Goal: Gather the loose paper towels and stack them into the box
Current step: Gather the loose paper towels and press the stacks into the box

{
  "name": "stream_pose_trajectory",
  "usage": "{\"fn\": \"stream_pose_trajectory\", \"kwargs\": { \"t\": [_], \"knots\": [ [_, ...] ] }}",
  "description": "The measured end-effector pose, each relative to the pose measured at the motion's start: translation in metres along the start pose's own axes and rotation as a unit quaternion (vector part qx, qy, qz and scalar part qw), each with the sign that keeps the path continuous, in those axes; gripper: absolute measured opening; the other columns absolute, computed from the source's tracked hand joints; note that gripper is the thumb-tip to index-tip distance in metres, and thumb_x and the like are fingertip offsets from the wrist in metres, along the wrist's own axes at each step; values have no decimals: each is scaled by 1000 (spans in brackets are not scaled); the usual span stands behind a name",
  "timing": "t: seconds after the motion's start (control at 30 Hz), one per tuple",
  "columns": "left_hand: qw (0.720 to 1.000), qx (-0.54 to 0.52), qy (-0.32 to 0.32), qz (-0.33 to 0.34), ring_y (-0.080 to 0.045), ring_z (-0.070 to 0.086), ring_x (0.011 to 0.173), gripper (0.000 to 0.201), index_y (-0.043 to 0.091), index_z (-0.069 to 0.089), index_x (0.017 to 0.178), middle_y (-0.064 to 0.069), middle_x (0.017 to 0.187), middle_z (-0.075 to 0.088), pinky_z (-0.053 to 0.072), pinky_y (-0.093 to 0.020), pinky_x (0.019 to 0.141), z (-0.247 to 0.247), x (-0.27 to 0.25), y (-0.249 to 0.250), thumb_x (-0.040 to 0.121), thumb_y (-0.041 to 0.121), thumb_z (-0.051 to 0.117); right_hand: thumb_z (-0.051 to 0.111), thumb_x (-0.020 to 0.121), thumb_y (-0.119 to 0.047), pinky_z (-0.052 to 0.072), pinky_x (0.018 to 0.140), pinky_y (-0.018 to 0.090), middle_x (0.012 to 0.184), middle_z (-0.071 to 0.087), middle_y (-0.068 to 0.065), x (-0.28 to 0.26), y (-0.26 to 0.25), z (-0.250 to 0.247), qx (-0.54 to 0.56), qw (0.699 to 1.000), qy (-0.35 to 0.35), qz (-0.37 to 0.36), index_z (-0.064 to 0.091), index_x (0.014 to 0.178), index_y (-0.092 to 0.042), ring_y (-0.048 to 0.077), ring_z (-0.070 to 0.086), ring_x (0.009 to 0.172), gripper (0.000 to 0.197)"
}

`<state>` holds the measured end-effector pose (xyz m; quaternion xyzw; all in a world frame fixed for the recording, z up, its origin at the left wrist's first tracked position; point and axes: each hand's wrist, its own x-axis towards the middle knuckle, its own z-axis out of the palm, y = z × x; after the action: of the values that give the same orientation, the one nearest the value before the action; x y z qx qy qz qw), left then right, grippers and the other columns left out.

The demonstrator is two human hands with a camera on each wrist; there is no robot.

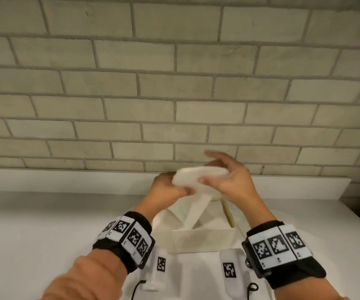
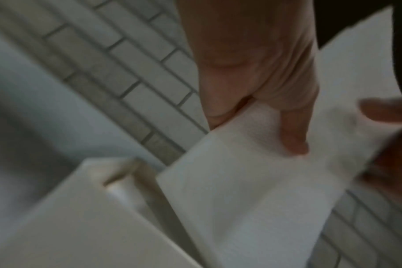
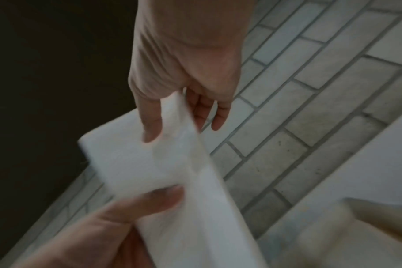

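Two hands meet at the centre of the head view, lifted above the open box [image 1: 200, 239] on the white counter [image 1: 45, 234]. Left of centre, the left hand [image 1: 168, 187] pinches the left end of a folded wad of paper towels [image 1: 198, 176], thumb on top and fingers beneath; the left wrist view shows a finger [image 2: 294, 137] pressed flat on the sheet. Right of it, the right hand [image 1: 233, 178] grips the other end, thumb on the near face and fingers curled behind, as the right wrist view confirms. One tail of towel hangs from the wad down into the box, lower centre of the frame. Whether more loose towels lie elsewhere cannot be told.

This looks like the folding and squaring step before stacking. To do it well, I would keep both pinches near the ends so the wad stays flat, gather the hanging tail under the fold, line the long edge up with the box walls, then lower it level rather than drop it, since soft paper buckles and catches on the rim.
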<state>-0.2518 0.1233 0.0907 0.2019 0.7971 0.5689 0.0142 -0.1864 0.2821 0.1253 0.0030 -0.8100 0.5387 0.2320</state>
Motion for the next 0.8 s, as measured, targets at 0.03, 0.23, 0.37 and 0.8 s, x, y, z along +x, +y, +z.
{"fn": "stream_pose_trajectory", "kwargs": {
  "t": [0.03, 0.23, 0.37, 0.8],
  "knots": [
    [992, -120, 16, -33, -18, 67, 87, 25, 18, 67, 87, 3, 86, 70, 53, -23, 71, 0, 0, 0, 69, 7, 80, 85, 63, -9, 48, 74, 15, 90, 60, -14, 3, 4, -5, 11, 1000, 11, 16, 56, 114, -37, 6, 59, 83, 65],
    [887, -456, 24, -62, -24, 64, 99, 39, 13, 64, 99, -3, 96, 71, 52, -45, 88, 15, -10, -12, 64, -3, 72, 82, 68, -20, 54, 75, 27, 104, 70, 3, -12, 52, -1, -74, 966, -145, 200, 65, 112, -11, 17, 66, 90, 48],
    [889, -447, 49, -84, -19, 68, 87, 28, 11, 63, 96, -1, 88, 74, 59, -34, 73, 1, -9, -31, 79, -11, 60, 74, 70, 6, 55, 72, 31, 86, 70, 8, -13, 78, -15, 200, 952, 34, 230, 67, 91, -5, 26, 66, 83, 25],
    [978, -167, 48, -112, -20, 65, 80, 35, 22, 65, 83, -2, 84, 68, 56, -31, 75, -10, -12, -56, 65, -5, 79, 74, 66, 12, 53, 72, 37, 80, 71, 7, -12, 88, -5, 157, 956, -22, 246, 70, 85, -11, 24, 66, 75, 30]
  ]
}}
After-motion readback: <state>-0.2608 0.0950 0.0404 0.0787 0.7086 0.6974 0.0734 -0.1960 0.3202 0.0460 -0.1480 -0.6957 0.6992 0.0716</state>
